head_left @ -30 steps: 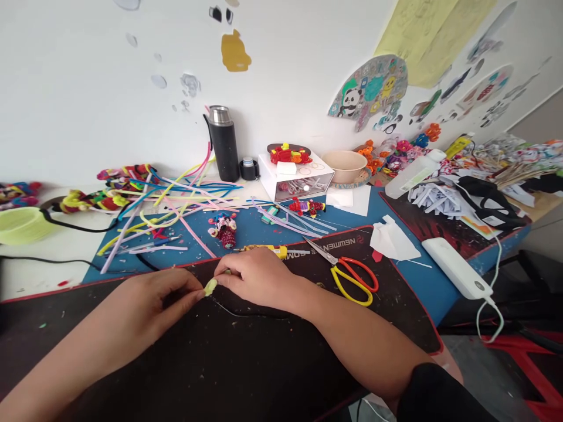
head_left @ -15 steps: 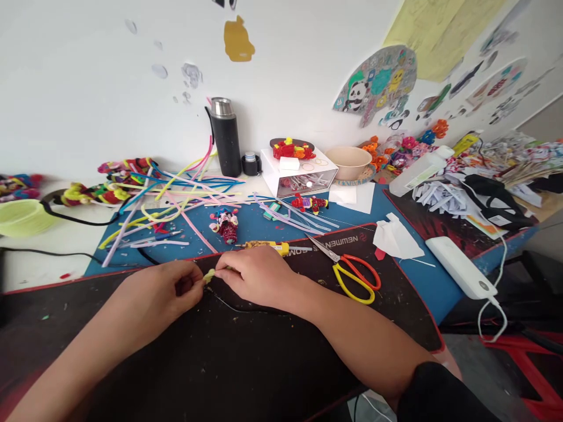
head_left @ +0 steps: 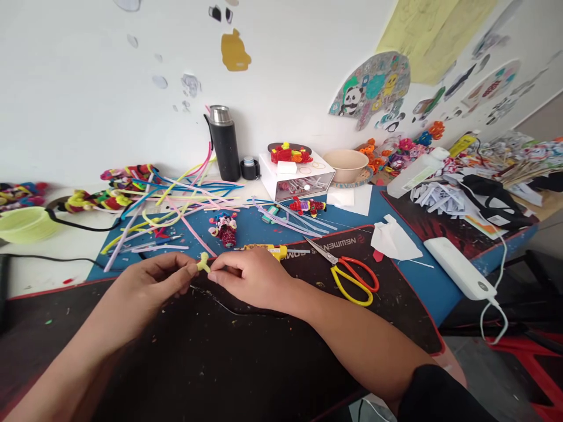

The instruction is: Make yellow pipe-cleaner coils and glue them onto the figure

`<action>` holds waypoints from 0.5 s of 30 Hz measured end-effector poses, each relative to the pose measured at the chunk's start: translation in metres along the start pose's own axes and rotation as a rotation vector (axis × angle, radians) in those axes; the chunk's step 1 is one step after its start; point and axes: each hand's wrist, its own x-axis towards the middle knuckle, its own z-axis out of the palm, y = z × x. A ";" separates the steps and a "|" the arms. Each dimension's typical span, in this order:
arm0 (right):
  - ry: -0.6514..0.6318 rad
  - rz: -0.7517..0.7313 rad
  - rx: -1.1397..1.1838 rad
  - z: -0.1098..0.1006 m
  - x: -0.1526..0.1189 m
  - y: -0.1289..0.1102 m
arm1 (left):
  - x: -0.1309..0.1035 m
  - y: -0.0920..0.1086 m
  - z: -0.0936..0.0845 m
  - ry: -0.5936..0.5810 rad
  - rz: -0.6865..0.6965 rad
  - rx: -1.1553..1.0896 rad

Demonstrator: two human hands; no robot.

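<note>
A small pale-yellow piece of pipe cleaner (head_left: 203, 263), bent into a three-armed shape, is held just above the black mat (head_left: 246, 363). My left hand (head_left: 152, 287) pinches its left arm between thumb and forefinger. From the other side, my right hand (head_left: 248, 275) pinches the lower right arm. Just beyond my right hand lies a yellow glue gun (head_left: 278, 252), partly hidden by it. A pipe-cleaner figure (head_left: 226, 228) in pink, white and dark red lies behind my hands. To the right, scissors (head_left: 347, 272) with red and yellow handles rest on the mat.
Loose pipe cleaners (head_left: 171, 205) in several colours spread over the back left. A black thermos (head_left: 225, 143), a white box (head_left: 299, 176) and a beige bowl (head_left: 346, 164) stand along the wall. A white power strip (head_left: 460, 268) lies at the right edge, near crumpled tissue (head_left: 396, 239).
The yellow piece has been raised and turned, so a stub now points up between my fingertips. My left hand has shifted slightly left and up; my right hand has barely moved.
</note>
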 end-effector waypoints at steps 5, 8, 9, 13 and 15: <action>-0.131 0.081 0.351 -0.004 0.001 -0.002 | -0.002 -0.008 0.000 -0.130 0.017 -0.318; -0.229 0.098 0.459 -0.008 0.001 -0.003 | -0.004 -0.011 -0.004 -0.217 0.004 -0.362; -0.250 0.103 0.451 -0.009 0.000 -0.003 | -0.004 -0.012 -0.006 -0.243 0.008 -0.350; -0.291 0.082 0.326 -0.013 0.000 -0.003 | -0.006 -0.013 -0.012 -0.350 0.050 -0.212; -0.278 0.021 0.209 -0.013 0.000 -0.001 | -0.008 -0.012 -0.013 -0.420 0.043 -0.128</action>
